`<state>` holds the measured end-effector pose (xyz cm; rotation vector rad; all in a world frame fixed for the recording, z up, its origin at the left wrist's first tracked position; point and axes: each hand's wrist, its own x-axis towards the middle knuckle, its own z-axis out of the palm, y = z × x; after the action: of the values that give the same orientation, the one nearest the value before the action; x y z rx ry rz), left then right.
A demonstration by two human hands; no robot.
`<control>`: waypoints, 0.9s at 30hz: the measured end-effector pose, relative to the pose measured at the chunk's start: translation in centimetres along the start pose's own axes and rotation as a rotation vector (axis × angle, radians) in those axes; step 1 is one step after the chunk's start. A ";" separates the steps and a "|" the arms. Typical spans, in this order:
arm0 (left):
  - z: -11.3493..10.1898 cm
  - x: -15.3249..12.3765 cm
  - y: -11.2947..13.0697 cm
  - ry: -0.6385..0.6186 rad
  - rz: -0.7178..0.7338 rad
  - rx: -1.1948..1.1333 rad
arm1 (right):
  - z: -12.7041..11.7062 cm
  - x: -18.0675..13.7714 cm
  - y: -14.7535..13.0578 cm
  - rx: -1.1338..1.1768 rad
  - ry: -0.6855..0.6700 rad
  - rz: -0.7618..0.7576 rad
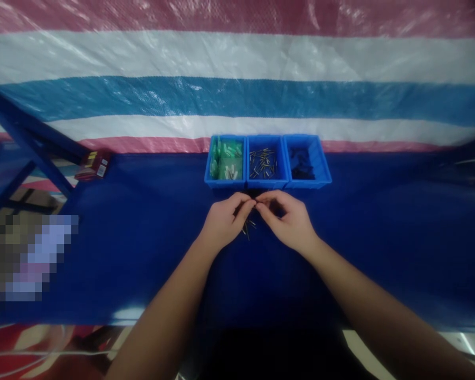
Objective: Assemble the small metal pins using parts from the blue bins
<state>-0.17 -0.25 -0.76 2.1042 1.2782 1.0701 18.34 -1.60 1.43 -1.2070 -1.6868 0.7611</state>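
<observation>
My left hand (226,219) and my right hand (287,217) meet fingertip to fingertip just in front of the blue bins. Both are closed in a pinch, thumb against fingers. Whatever sits between the fingertips is too small and dark to make out. Below my left fingers, several thin brass-coloured pins (248,229) lie on the blue tabletop (162,221). The middle bin (267,184) holds many similar metal pins (263,161). Green packets with small pale pieces (230,171) fill the left bin (225,184), and dark pieces (301,162) lie in the right bin (320,169).
A dark red box (93,163) stands at the table's far left corner, beside blue metal struts (43,142). A striped plastic sheet (237,58) hangs behind the table. At the left edge, a patch of the picture is blurred into blocks.
</observation>
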 end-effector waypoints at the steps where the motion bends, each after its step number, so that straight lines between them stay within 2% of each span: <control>1: 0.0 0.0 0.0 0.001 -0.003 0.005 | 0.0 0.0 0.0 -0.006 -0.006 -0.012; 27: 0.1 -0.1 0.2 0.046 0.026 -0.057 | -0.1 0.0 0.2 -0.046 0.038 -0.086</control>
<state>-0.02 -0.40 -0.66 2.0708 1.2296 1.1581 18.49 -1.50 1.34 -1.1654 -1.7214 0.6463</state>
